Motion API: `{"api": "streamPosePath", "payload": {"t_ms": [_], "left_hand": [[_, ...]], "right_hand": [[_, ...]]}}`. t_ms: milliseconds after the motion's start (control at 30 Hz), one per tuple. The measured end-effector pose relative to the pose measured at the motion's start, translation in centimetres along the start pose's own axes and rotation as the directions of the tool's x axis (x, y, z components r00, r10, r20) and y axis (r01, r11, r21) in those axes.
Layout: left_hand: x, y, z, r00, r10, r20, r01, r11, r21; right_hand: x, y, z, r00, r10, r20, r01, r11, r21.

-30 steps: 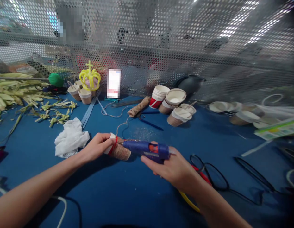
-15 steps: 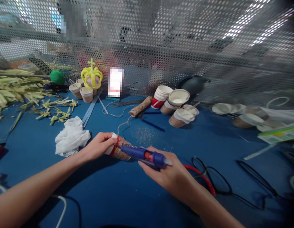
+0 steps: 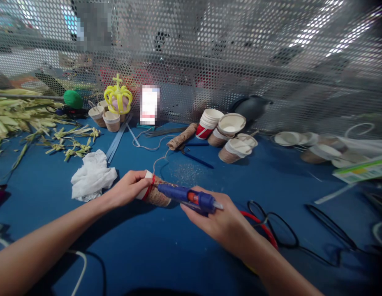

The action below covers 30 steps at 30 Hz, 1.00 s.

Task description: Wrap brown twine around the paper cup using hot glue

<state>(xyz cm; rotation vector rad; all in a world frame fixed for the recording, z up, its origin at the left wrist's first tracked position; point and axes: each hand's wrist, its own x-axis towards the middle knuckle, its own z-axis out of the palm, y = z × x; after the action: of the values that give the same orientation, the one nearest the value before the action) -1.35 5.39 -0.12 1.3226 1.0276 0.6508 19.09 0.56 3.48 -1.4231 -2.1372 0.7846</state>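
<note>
My left hand [image 3: 131,187] grips a paper cup [image 3: 159,195] that lies on its side, its white rim end toward the hand. Brown twine wraps the cup's lower part, beside a red band. Closed round a blue glue gun [image 3: 184,194], my right hand [image 3: 220,218] holds it with the nozzle at the cup, close to my left fingertips. From the cup a strand of twine runs back to a twine roll [image 3: 182,137]. Behind the roll's right end stand stacked paper cups [image 3: 211,118] and several twine-wrapped cups [image 3: 230,150].
A crumpled white cloth [image 3: 93,176] lies left of the cup. Blue-handled scissors [image 3: 198,160] are behind it. Farther back are a yellow crown [image 3: 118,98], a lit phone [image 3: 149,105] and corn husks [image 3: 18,111]. Black cable [image 3: 283,224] crosses the right; a perforated metal screen [image 3: 184,61] borders the back.
The view has shifted very slightly. The glue gun's nozzle has moved a little away from the red band, up and to the right. Both hands keep their hold.
</note>
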Motion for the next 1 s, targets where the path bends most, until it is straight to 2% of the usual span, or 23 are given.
{"api": "streamPosePath", "payload": {"t_ms": [167,367,633,767,1000], "left_hand": [[-0.04,-0.02,-0.07,1.000,0.010,0.009,-0.010,1.000,0.004],[-0.11,0.09,0.03,1.000,0.007,0.009,-0.008,1.000,0.016],[-0.22,-0.27,-0.03,1.000,0.017,0.019,-0.018,0.998,0.053],[-0.24,-0.20,-0.07,0.999,0.029,0.034,-0.031,0.997,0.075],[-0.43,0.01,-0.06,0.999,0.028,0.024,-0.031,0.995,0.094]], "right_hand": [[-0.09,0.32,0.13,0.999,-0.037,0.008,0.037,0.999,0.005],[0.23,-0.22,-0.36,1.000,0.028,0.005,-0.028,1.000,0.007],[0.59,0.72,-0.25,1.000,0.002,-0.012,-0.002,1.000,0.001],[0.74,0.42,-0.38,0.998,0.035,-0.043,-0.036,0.999,-0.024],[0.68,-0.05,-0.78,1.000,0.025,0.019,-0.026,0.998,0.049]]}}
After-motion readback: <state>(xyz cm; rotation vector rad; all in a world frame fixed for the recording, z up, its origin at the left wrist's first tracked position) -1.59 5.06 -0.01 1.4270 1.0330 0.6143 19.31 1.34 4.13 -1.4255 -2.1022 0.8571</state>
